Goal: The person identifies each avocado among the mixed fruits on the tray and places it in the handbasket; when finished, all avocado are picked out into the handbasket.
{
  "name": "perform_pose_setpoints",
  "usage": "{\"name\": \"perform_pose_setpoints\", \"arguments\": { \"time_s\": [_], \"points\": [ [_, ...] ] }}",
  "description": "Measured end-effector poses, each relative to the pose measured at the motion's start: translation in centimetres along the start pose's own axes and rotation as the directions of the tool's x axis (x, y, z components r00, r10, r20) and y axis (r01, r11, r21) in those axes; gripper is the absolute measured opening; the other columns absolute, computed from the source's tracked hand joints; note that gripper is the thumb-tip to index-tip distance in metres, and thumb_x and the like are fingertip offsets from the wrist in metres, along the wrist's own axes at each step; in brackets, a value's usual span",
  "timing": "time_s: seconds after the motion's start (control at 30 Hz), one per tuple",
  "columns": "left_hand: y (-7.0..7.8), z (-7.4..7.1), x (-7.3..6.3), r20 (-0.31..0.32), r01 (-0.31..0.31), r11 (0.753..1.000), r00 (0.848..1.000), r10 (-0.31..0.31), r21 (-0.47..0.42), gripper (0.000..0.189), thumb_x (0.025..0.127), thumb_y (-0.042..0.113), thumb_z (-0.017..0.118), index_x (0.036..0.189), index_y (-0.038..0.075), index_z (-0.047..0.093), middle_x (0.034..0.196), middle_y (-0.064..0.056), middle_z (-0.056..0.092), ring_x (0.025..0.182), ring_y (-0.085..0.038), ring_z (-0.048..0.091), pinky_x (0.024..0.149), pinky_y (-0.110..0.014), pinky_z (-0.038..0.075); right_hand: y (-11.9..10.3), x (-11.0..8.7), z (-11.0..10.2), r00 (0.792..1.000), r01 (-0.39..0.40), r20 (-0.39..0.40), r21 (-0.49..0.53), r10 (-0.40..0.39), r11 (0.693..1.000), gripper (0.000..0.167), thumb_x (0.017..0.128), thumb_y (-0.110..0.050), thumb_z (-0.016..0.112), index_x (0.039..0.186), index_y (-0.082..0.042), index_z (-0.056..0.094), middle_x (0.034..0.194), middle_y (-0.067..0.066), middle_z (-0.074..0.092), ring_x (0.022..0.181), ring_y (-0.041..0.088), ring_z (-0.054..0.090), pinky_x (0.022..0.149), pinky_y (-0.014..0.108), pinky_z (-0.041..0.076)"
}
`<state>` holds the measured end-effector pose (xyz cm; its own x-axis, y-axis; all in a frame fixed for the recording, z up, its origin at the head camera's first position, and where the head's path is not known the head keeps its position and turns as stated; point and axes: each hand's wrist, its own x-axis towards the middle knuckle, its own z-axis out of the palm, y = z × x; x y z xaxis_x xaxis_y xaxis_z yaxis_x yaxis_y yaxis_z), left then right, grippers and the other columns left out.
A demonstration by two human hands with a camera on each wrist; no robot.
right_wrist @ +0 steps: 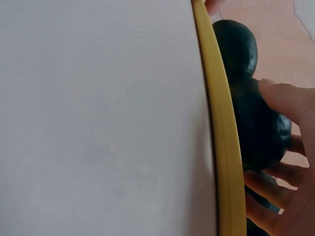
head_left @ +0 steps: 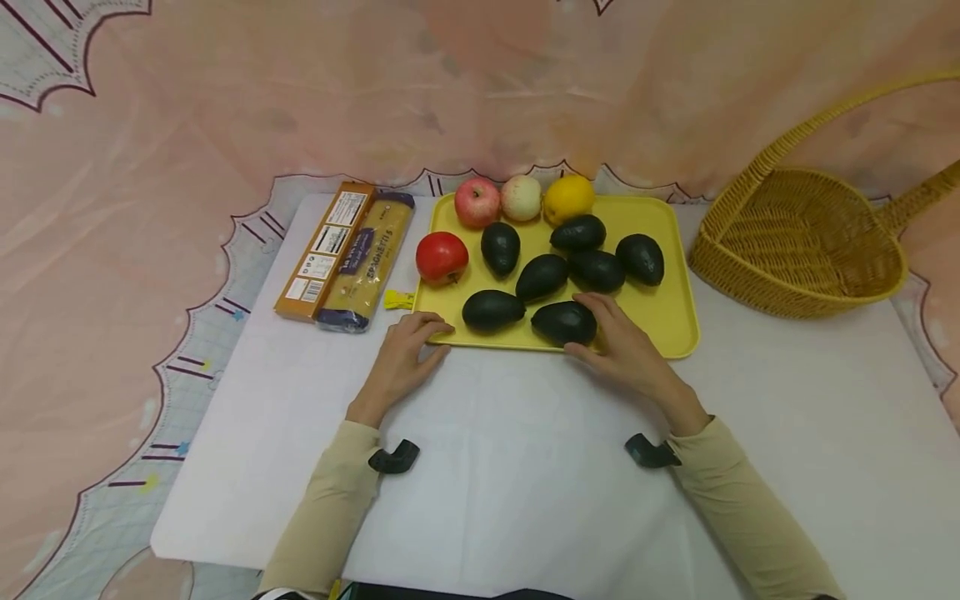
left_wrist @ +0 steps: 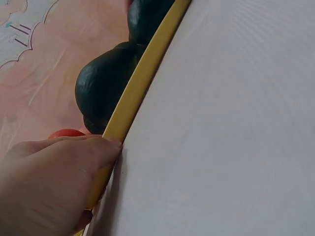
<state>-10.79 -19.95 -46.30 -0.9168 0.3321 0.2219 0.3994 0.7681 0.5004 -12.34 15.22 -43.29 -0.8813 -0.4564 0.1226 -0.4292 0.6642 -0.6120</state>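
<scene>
My right hand [head_left: 626, 346] holds a dark green avocado [head_left: 562, 323] near the front edge of the yellow tray [head_left: 652, 333]. In the right wrist view the thumb lies on the near side of this avocado [right_wrist: 258, 125], the other fingers around its far side. At the tray's front left corner my left hand [head_left: 408, 354] grips the rim, fingers over the inside and thumb in front. The left wrist view shows that hand [left_wrist: 54, 182] at the yellow rim [left_wrist: 142, 78]. Beside the held avocado lies another avocado [head_left: 492, 311]; several more are behind.
A red fruit [head_left: 442, 257], two apples [head_left: 477, 202] and a yellow fruit [head_left: 568, 199] sit on the tray's left and back. Left of it lie a spaghetti packet [head_left: 367, 262], an orange-brown box [head_left: 325, 252] and a small yellow item [head_left: 398, 300]. A wicker basket [head_left: 795, 292] stands right.
</scene>
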Motion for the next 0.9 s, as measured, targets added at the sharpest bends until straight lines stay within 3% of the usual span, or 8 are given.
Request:
{"name": "perform_pose_setpoints", "arguments": {
  "time_s": [0.23, 0.47, 0.9],
  "points": [
    [-0.3, 0.4, 0.2, -0.008, -0.018, 1.0, 1.0, 0.018, -0.016, 0.023, 0.086, 0.022, 0.069, 0.109, 0.018, 0.066, 0.117, -0.002, 0.056, 0.113, -0.021, 0.048, 0.09, -0.04, 0.036, 0.2, 0.3, 0.3, 0.999, -0.04, 0.013, 0.059, 0.039, 0.997, 0.077, 0.084, -0.041, 0.069, 0.145, -0.013, 0.031, 0.146, 0.01, 0.038, 0.133, 0.028, 0.04, 0.108, 0.048, 0.033],
    [-0.4, 0.3, -0.2, -0.026, -0.01, 0.999, 1.0, 0.008, -0.043, 0.018, 0.086, 0.018, 0.069, 0.104, 0.018, 0.067, 0.117, -0.002, 0.056, 0.115, -0.022, 0.047, 0.093, -0.042, 0.035, 0.4, 1.0, 0.6, 1.0, -0.001, -0.007, 0.105, 0.002, 0.994, 0.07, 0.084, -0.038, 0.07, 0.141, -0.012, 0.038, 0.139, 0.012, 0.045, 0.128, 0.029, 0.045, 0.106, 0.049, 0.035],
    [-0.1, 0.3, -0.3, -0.018, 0.009, 0.997, 1.0, -0.011, -0.078, 0.017, 0.087, 0.018, 0.069, 0.103, 0.018, 0.068, 0.118, -0.002, 0.057, 0.115, -0.022, 0.047, 0.094, -0.043, 0.035, 0.5, 0.5, -1.0, 0.992, 0.018, -0.127, 0.12, -0.002, 0.993, 0.069, 0.081, -0.032, 0.074, 0.138, -0.01, 0.043, 0.14, 0.007, 0.046, 0.129, 0.026, 0.045, 0.105, 0.048, 0.036]
  ]
}}
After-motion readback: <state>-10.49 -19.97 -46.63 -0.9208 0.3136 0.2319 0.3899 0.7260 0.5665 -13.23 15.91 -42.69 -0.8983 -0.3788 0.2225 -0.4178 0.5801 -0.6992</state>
